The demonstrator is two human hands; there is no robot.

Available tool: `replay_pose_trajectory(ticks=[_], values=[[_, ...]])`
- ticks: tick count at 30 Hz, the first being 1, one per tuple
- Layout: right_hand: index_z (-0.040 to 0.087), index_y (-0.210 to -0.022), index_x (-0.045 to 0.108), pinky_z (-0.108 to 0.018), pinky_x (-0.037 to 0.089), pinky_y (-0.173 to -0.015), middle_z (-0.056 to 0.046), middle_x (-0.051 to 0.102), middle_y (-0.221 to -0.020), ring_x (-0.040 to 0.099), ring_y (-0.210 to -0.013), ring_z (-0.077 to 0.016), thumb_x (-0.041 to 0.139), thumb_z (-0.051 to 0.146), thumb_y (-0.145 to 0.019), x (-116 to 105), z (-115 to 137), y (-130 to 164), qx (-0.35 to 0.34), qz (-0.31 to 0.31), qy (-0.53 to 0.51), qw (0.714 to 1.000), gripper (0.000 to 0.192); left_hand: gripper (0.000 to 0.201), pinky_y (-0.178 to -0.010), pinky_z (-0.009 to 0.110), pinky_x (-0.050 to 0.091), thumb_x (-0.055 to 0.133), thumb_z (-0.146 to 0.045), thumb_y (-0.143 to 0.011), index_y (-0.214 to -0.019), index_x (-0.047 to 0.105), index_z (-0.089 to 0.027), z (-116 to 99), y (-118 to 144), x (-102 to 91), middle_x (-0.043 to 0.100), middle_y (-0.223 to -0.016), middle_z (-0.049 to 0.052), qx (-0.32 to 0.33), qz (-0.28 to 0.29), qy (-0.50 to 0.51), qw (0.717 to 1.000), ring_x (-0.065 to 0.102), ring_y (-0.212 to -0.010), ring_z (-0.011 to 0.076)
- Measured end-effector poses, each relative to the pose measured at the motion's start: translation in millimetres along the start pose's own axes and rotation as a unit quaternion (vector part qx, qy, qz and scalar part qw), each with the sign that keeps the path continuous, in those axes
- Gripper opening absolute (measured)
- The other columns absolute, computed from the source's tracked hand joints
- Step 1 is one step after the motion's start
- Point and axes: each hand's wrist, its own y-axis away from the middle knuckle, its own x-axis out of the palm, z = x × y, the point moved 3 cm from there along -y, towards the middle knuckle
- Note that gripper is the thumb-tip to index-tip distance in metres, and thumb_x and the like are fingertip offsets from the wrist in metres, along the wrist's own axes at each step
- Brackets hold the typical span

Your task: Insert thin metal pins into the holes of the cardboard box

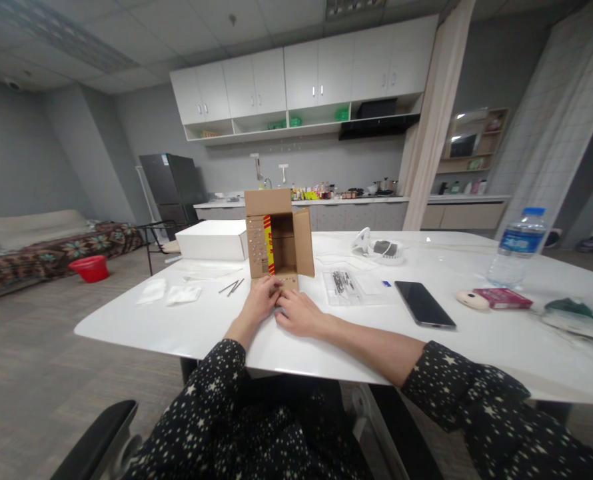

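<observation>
My left hand (260,301) and right hand (299,312) sat curled together, fingers pressing the front flap of the open cardboard box (277,232) flat to the white table (186,327), box standing upright just beyond them.

one cardboard box (278,233) just beyond the fingertips, one white box (213,240) farther left, one phone (424,304) and one water bottle (517,247) off right, two white packets (169,293) left.

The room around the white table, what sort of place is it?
Probably a studio flat or staged home: kitchen counter with wall cupboards, a fridge, and a covered bed or sofa at the left.
</observation>
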Motion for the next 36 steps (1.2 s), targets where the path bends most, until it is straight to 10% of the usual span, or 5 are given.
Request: replay_pose_trajectory(ticks=[36], values=[[0.014, -0.109, 0.065, -0.038, 0.042, -0.090, -0.014, 0.062, -0.115, 0.054, -0.106, -0.0243, 0.050, 0.030, -0.091, -0.1, -0.2, -0.1, 0.006, 0.002, -0.007, 1.000, 0.028, 0.016, -0.077, 0.034, 0.051, 0.052, -0.020, -0.086, -0.092, 0.068, -0.019, -7.2, 0.0, -1.1, 0.071, -0.088, 0.005, -0.020, 0.030, 0.038, 0.999, 0.064, -0.080, 0.0190]])
